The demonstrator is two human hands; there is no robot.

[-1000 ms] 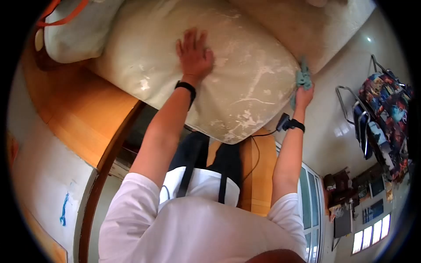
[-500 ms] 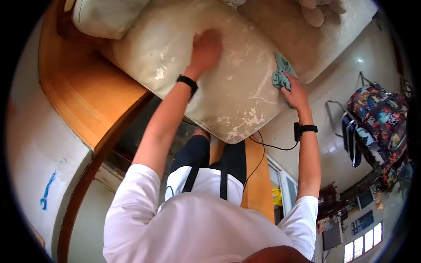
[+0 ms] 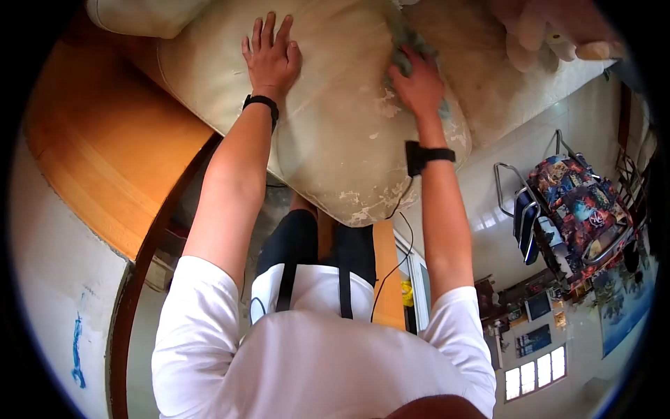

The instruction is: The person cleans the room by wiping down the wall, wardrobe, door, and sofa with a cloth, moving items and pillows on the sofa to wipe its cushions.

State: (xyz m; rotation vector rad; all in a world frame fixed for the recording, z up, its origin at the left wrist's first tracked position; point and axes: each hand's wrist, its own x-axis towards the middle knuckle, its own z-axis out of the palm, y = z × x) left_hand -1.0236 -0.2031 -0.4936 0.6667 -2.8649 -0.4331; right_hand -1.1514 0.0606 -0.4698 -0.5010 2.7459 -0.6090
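A worn cream cushion (image 3: 335, 140) with peeling patches fills the upper middle of the view. My left hand (image 3: 272, 59) lies flat on its upper left part, fingers spread and holding nothing. Over the cushion's upper right part, my right hand (image 3: 419, 80) grips a crumpled green cloth (image 3: 401, 35) and presses it on the surface. Part of the cloth is hidden under the hand. Both wrists wear black bands, and a black cable hangs from the right one.
Curved orange wood (image 3: 125, 146) runs along the left. A second cushion (image 3: 481, 84) adjoins at the upper right, with a pink plush toy (image 3: 537, 31) on it. Beyond stands a metal-framed chair (image 3: 516, 202) near a colourful patterned bag (image 3: 583, 209).
My right hand has carried the cloth from the cushion's right edge inward and up across it. My left hand has shifted left. The view has moved, showing more of the plush toy.
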